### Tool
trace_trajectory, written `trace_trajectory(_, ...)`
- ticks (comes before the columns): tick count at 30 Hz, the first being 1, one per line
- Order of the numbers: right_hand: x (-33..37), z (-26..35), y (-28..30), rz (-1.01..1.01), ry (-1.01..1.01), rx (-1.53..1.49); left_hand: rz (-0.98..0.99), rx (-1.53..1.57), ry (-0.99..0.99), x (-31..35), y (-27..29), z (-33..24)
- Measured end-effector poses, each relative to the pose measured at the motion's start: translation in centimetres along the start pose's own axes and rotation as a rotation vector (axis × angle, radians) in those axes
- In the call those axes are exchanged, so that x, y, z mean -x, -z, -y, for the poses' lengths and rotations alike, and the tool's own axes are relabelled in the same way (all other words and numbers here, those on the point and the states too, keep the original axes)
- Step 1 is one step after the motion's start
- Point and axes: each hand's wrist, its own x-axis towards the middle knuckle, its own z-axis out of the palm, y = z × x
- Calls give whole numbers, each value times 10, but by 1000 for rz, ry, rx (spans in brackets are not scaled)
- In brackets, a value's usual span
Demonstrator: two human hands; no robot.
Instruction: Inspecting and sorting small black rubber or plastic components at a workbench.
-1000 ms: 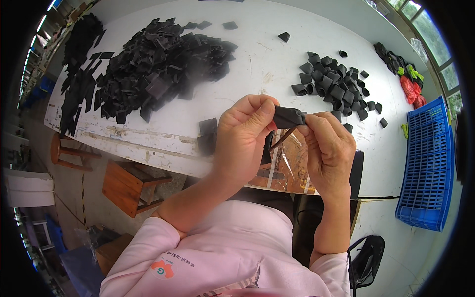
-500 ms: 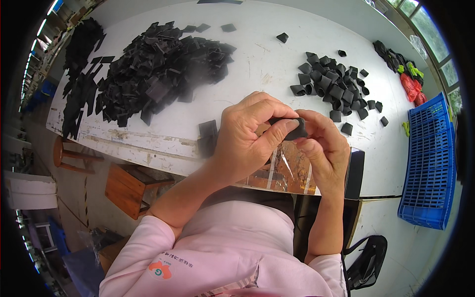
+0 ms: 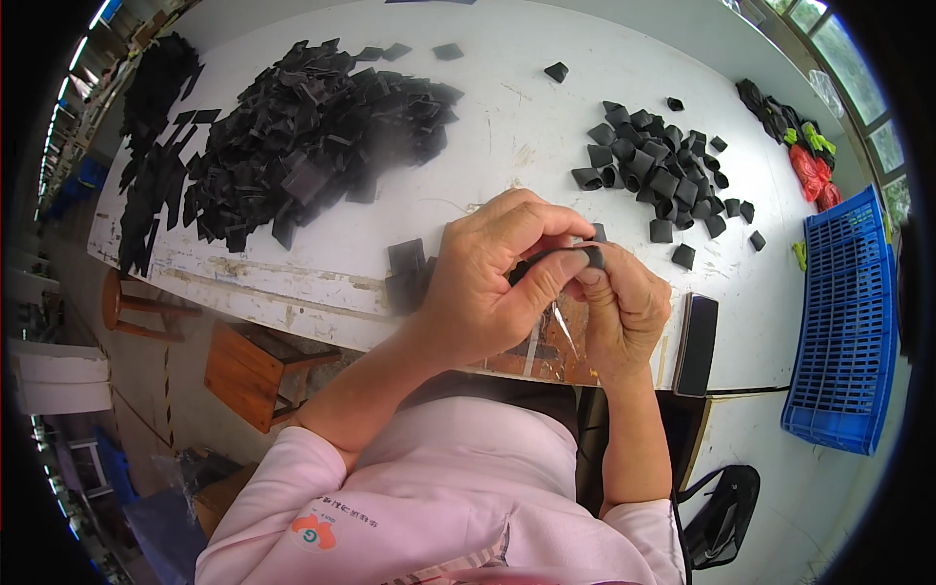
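Observation:
In front of my body, over the table's near edge, both hands hold one small black fabric piece. My left hand pinches it between thumb and bent fingers. From the other side, my right hand grips its end with thumb and fingers. The piece looks bent round, and fingers hide most of it. Close to my left wrist lie a few flat black pieces. Beyond my right hand is a heap of small black loops, several with open ends showing. A larger pile of flat black pieces spreads to the left.
Dark strips lie at the white table's left end. A long black block sits by its near edge. A blue plastic crate stands at right, near a red bag. Wooden stools stand lower left.
My right hand has shifted slightly left and its thumb has closed up against the black piece beside my left thumb. The piles look the same.

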Motion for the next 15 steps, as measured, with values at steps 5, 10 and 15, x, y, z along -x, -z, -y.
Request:
trace_trajectory(5,14,-9,-5,4,-93,-32,-3,116,53,2,-1,6)
trace_trajectory(10,23,0,0,-67,-297,-167,-25,80,-1,6,-4,16)
trace_trajectory(15,3,7,10,6,-67,116,-16,17,-20,7,-8,19)
